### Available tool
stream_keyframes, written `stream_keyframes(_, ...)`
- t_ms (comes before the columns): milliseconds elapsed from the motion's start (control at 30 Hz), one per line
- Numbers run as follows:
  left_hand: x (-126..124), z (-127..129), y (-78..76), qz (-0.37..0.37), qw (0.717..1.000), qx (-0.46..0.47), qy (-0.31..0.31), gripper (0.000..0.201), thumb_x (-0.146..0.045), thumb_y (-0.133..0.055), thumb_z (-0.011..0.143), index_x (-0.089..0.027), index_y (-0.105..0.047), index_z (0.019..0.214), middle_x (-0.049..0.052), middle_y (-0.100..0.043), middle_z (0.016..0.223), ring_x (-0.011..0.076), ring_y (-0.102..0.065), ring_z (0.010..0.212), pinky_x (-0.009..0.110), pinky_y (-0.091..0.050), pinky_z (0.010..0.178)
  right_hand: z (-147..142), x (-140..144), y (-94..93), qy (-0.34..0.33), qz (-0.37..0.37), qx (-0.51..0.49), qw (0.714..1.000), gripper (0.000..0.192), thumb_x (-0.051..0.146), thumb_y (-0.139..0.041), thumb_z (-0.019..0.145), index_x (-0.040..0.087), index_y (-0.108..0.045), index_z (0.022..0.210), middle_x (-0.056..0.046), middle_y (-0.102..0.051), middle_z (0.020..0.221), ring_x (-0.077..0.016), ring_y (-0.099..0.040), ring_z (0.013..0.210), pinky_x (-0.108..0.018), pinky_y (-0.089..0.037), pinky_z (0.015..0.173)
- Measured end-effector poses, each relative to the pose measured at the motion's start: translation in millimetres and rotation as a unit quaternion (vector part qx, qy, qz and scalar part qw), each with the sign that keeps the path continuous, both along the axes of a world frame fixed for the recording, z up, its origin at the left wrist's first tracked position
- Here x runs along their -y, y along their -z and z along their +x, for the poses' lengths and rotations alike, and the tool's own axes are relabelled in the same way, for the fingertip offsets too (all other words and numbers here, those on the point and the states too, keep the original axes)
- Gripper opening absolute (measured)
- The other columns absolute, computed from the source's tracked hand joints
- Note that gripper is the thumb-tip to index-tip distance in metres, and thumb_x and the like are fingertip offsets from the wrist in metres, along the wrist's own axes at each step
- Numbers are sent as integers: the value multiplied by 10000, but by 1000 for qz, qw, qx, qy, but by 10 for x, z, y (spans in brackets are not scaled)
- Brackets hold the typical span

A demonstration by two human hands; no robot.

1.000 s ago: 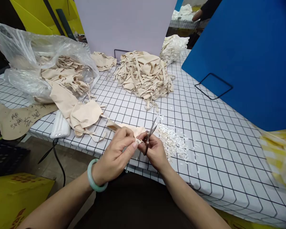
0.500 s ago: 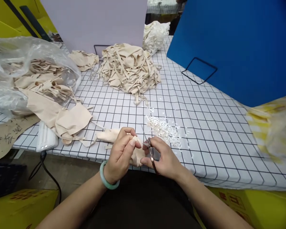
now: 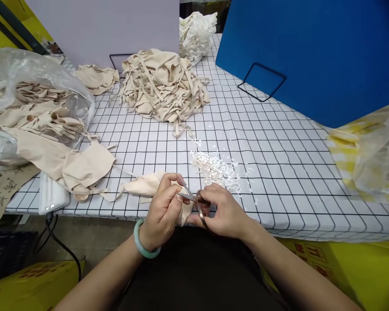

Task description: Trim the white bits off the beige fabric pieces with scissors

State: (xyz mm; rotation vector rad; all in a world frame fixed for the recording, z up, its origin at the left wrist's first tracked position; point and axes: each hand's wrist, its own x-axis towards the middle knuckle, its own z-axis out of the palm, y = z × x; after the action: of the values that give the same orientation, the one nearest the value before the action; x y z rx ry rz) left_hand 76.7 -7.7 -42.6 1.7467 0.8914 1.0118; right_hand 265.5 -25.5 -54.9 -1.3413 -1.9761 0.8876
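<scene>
My right hand (image 3: 225,211) grips a pair of scissors (image 3: 199,203) by its bronze-coloured loops, blades parted and pointing left. The blades reach to the fingertips of my left hand (image 3: 165,207), which is pinched on a beige fabric piece (image 3: 142,183). Part of that fabric hangs behind and below the fingers, and the exact spot between the blades is too small to make out. Just beyond the scissors lies a scatter of small white clippings (image 3: 217,170). A green bangle (image 3: 142,242) circles my left wrist.
Beige fabric pieces form a heap (image 3: 165,86) at the back. More spill from a clear plastic bag (image 3: 81,108) at left, near a white power box (image 3: 53,196). A blue panel (image 3: 304,56) stands at right; a pale panel (image 3: 110,26) stands behind the heap.
The scissors have swung from pointing up and away to pointing left, their parted blades now at my left fingertips. My left hand keeps its pinch on the fabric. The whole view has shifted slightly.
</scene>
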Motion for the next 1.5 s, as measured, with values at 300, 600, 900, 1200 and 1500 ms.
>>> stream_keyframes(300,25,15,8,-6,1000,11,5,315,-276,-385,1031,-182,-612,833,103,-510,1054,230,-503,1068,374,-473,920,-5,-13,-6,-1,-12,-19,1000,488,584,-711,777,223,-465,560,16,-554,526,-140,-489,535,-309,-395,633)
stream_keyframes(600,22,50,19,-14,1000,-14,0,335,-311,-389,1025,-182,-626,825,117,-535,1040,259,-517,1096,403,-507,892,21,10,2,18,-11,-27,999,531,588,-707,791,215,-436,527,36,-495,483,-112,-442,492,-284,-402,607)
stream_keyframes(900,-157,257,25,25,996,-33,73,300,-231,-371,1032,-170,-585,830,93,-498,996,214,-506,1052,334,-476,885,190,101,160,108,-31,-10,994,601,622,-663,814,208,-349,512,44,-409,471,-97,-368,479,-249,-322,510)
stream_keyframes(1200,-183,96,-62,28,970,-150,187,211,-277,-495,992,-167,-594,841,128,-584,1138,245,-561,1125,365,-494,944,499,57,170,237,-127,-27,963,415,613,-732,735,218,-625,804,-16,-635,680,-164,-552,575,-274,-447,526)
stream_keyframes(1500,-846,-1002,184,195,886,-421,21,229,-23,-509,786,-148,-607,952,142,-588,1105,291,-532,1072,470,-489,924,90,-72,139,210,-120,-2,970,425,629,-717,746,232,-633,871,-54,-681,836,-220,-613,727,-347,-503,669)
